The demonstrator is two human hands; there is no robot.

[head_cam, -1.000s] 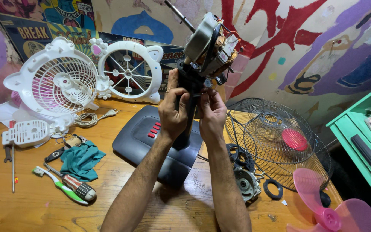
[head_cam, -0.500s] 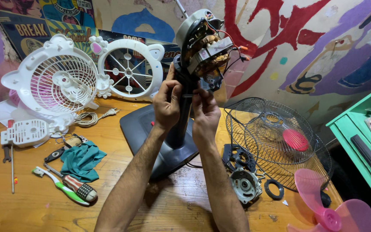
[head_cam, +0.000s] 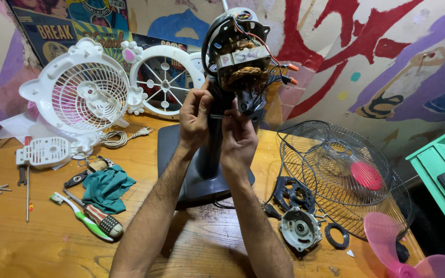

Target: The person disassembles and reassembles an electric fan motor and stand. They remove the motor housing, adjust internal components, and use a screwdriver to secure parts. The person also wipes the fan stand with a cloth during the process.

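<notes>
Wooden worktop (head_cam: 52, 247). Left hand (head_cam: 194, 121) and right hand (head_cam: 238, 139), fingers closed around the dark fan stand's neck (head_cam: 213, 149), upright on its base; exposed motor (head_cam: 238, 56) above; wire guard (head_cam: 336, 170) to the right.

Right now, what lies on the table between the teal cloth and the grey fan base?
In the head view, only bare wood lies between the teal cloth and the grey fan base; the left forearm crosses above it.

Head view, close, downward over workbench (head_cam: 37, 247)
</notes>
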